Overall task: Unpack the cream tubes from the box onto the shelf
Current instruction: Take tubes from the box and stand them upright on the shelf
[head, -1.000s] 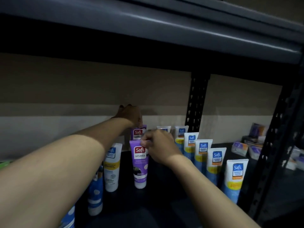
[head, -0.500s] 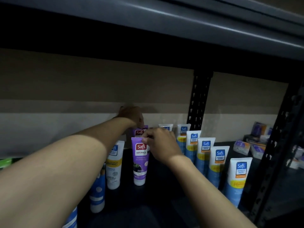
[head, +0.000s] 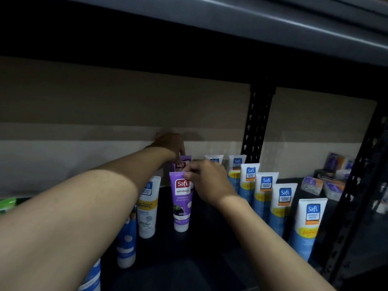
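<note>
Though many tubes (head: pixel 284 198) line the shelf (head: pixel 210 259), right hand (head: pixel 207 181) pinches a purple tube (head: pixel 182 202); left hand (head: pixel 170 144) grip unclear; box unseen.

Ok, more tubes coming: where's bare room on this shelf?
Bare shelf in front of the front purple tube, bordered right by the blue row. Crowded behind: left hand grips the rear purple tube, right hand the front one.

The front purple tube (head: pixel 182 201) is showing a red logo patch and white cap; behind it, a second purple tube (head: pixel 184 162) is repeating that red; to its left, a white tube (head: pixel 147 215) is wearing a yellow band; to its right, blue tubes (head: pixel 266 194) are showing white tops.
</note>
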### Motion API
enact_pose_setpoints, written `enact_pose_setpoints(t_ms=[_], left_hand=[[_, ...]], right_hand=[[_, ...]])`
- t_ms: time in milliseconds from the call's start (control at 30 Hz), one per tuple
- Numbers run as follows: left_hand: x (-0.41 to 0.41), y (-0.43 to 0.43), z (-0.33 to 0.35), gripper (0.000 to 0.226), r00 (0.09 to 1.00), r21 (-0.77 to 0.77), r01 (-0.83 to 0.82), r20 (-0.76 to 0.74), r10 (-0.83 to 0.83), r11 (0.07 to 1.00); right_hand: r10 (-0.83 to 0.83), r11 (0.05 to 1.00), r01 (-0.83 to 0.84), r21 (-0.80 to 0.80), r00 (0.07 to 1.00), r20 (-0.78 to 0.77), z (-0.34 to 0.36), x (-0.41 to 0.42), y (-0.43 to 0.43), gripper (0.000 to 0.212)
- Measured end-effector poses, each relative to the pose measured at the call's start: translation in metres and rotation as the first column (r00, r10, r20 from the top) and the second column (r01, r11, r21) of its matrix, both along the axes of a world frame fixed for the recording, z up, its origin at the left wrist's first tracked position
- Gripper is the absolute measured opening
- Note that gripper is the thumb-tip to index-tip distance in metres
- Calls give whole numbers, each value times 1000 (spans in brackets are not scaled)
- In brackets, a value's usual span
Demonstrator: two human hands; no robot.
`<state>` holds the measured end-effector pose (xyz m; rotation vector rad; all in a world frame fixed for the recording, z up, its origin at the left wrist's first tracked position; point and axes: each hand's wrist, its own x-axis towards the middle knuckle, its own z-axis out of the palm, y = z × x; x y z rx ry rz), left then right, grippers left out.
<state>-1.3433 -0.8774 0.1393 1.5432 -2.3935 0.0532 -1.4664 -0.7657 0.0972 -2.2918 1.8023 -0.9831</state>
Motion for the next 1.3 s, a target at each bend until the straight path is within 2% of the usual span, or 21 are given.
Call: enact_pose_setpoints(t_ms=[167, 433, 767, 1300], left_hand=[[0, -7, -4, 27, 999, -14, 6, -51, -7, 1000], [0, -8, -4, 30, 996, -1, 18, -92, -18, 1000], [4, -6, 0, 29, 995, 63, 85, -54, -81, 994], [10, -11, 0, 29, 990, 105, 135, -42, -131, 985]], right_hand=[[-17, 1000, 17, -20, 1000, 8, -2, -1, -3, 14], [-35, 997, 35, -71, 999, -1, -6, -5, -7, 15], [-46, 993, 42, -110, 998, -30, -12, -3, -8, 17], [-10, 991, 15, -133, 999, 37, -20, -3, -15, 14]])
